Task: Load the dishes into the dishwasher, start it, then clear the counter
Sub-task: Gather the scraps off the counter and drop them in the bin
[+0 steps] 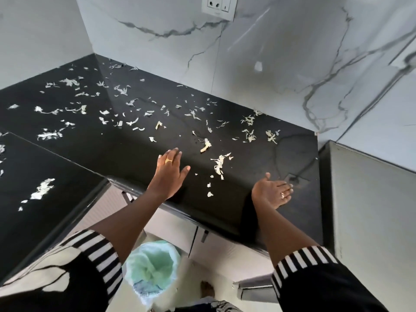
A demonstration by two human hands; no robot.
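Observation:
Several pale vegetable scraps (218, 164) lie scattered across the black counter (135, 154), thickest toward the back left corner. My left hand (168, 174) lies flat with straight fingers on the counter near its front edge, just left of a cluster of scraps. My right hand (273, 191) is held palm up and slightly cupped at the counter's front edge, to the right of the scraps, with nothing in it. Both hands wear a ring. No dishes or dishwasher are in view.
A bin lined with a pale green bag (150, 266) stands on the floor below the counter edge, between my arms. A grey appliance or cabinet (364, 210) sits right of the counter. Marble wall with a socket (219, 5) behind. Drawer handles (203, 236) under the counter.

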